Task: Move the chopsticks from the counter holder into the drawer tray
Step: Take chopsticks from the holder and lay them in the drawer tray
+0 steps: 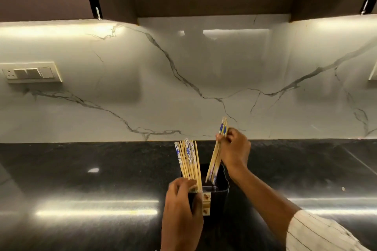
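Head view. Our right hand pinches a small bundle of chopsticks, their tips angled down from the grip into the black holder on the dark counter. Our left hand wraps the holder's near side, fingers closed on it; a larger chopstick bundle stands upright above that grip, inside the holder.

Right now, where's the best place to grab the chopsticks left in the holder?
Grip the chopsticks around their bare upper shafts, coming from above and the right. They stand nearly upright, bunched at the holder's left side, and the left hand covers their lower ends.
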Demonstrator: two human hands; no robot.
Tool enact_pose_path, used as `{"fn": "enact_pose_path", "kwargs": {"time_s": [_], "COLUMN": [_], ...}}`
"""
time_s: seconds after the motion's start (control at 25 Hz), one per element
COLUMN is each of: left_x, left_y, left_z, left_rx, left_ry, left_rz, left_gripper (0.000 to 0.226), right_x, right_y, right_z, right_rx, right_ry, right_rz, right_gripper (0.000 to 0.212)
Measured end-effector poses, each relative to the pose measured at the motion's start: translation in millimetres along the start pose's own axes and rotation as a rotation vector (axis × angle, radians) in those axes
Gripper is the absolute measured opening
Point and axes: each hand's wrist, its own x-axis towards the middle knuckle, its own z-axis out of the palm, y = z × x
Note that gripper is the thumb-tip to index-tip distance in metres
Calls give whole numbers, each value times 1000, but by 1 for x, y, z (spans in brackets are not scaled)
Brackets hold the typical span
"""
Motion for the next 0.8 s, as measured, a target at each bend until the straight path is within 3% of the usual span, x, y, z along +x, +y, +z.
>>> {"fn": "enact_pose_path", "kwargs": {"time_s": [0.12,0.28,0.4,0.52,0.6,0.68,0.8], "left_x": [-5,-32,-69,-122,-166,-201,-225], "left_y": [30,58,74,78,74,66,56], "left_z": [2,12,13,12,9,3,-4], "left_rx": [-221,-474,-949,-1311,-1377,-1313,-1239], "left_ry": [146,60,202,344,395,431,470], "left_rz": [-68,-217,-547,-970,-1220,-1367,-1431], "left_gripper": [18,45,35,35,35,28,21], "right_x": [-29,-76,-112,-172,-226,-268,-292], "right_y": [-32,-26,8,52,79,94,101], "right_z": [-64,-132,-160,-169,-175,-185,-195], "right_rx": [283,828,958,1008,959,874,788], "right_ry": [84,-12,23,115,145,104,-7], "right_rz": [-5,363,622,845,1013,1122,1141], "right_gripper": [14,18,11,15,23,26,23]}}
